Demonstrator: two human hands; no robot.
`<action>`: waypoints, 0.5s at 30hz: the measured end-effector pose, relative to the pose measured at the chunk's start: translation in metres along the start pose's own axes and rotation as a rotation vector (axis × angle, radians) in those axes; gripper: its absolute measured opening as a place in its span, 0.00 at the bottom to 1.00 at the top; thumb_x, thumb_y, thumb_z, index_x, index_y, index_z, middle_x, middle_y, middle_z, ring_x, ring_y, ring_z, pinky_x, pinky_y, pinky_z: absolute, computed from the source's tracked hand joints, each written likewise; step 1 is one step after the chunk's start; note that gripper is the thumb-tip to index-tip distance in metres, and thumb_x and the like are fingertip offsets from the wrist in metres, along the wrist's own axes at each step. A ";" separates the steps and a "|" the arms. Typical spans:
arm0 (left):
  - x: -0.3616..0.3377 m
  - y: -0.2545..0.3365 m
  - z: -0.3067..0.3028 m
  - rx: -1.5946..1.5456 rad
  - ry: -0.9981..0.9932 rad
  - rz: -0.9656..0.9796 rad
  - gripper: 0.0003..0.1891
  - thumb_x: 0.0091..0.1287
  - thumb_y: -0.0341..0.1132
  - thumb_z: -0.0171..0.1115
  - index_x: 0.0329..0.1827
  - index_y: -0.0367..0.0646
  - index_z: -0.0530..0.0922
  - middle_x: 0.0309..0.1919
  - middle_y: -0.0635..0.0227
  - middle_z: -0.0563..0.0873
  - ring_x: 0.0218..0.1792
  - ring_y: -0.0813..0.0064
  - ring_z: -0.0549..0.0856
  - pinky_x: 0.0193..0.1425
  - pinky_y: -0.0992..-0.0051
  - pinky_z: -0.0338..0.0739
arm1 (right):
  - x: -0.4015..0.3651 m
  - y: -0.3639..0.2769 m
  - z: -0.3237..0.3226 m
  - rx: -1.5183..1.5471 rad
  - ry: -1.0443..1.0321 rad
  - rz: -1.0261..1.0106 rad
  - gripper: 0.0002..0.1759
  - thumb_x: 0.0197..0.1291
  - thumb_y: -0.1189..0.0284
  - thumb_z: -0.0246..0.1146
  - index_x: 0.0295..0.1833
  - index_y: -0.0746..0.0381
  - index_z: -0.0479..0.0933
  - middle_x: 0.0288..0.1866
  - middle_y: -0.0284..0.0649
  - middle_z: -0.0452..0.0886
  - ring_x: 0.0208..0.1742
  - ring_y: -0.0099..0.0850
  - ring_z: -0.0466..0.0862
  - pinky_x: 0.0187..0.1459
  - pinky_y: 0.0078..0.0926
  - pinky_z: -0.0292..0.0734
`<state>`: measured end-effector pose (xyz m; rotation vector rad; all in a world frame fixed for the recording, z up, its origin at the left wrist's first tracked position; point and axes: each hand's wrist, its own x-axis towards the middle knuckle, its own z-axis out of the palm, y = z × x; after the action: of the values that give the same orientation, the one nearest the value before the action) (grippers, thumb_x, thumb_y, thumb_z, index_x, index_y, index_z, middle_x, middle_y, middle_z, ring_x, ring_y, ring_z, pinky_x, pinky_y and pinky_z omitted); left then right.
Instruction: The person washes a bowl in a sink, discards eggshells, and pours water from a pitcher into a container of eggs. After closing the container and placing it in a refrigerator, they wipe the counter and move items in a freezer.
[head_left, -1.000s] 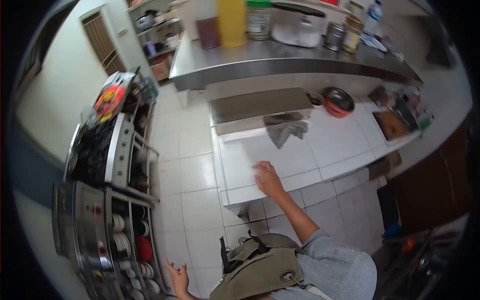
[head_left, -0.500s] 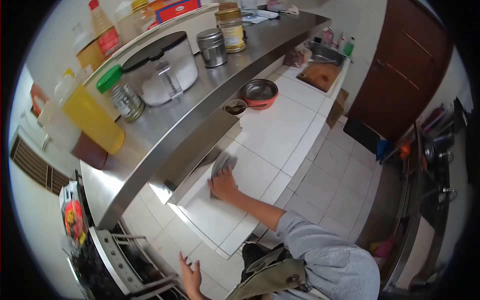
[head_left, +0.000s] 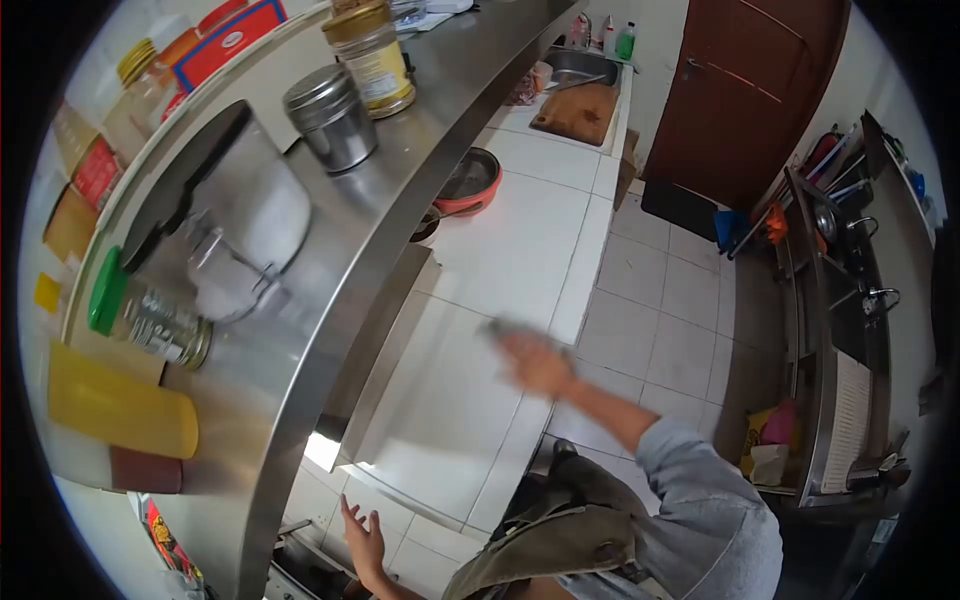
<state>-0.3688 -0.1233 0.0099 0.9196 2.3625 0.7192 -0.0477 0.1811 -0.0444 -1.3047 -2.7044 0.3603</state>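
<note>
My right hand (head_left: 538, 366) is blurred by motion over the white tiled counter (head_left: 455, 370), near its edge on the aisle side. Under its fingers lies a grey cloth (head_left: 505, 328), pressed against the tiles. Low in the view, my left hand (head_left: 364, 535) hangs beside the counter's near end with fingers apart, holding nothing. Farther along the counter sits a red bowl (head_left: 482, 200) with a dark metal pan inside, and a smaller bowl (head_left: 426, 228) is partly hidden by the shelf.
A steel shelf (head_left: 400, 165) with jars and bottles overhangs the counter's left side. A wooden cutting board (head_left: 577, 112) rests by the sink (head_left: 585, 68) at the far end. A brown door (head_left: 750, 90) stands beyond the tiled floor.
My right hand has moved the cloth across the counter from the shelf side toward the aisle-side edge. The camera view has shifted; my left hand stays low and open.
</note>
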 end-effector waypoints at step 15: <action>0.000 0.062 0.060 -0.001 0.564 0.012 0.22 0.73 0.34 0.48 0.69 0.44 0.60 0.42 0.55 0.81 0.38 0.70 0.81 0.42 0.73 0.75 | 0.018 -0.020 0.027 0.633 -0.093 -0.568 0.42 0.60 0.53 0.56 0.74 0.55 0.48 0.74 0.46 0.53 0.73 0.47 0.55 0.71 0.48 0.50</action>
<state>-0.3039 -0.0667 0.0046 0.8053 2.8354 1.0996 -0.0795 0.1785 -0.0648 -0.3464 -2.5379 1.0900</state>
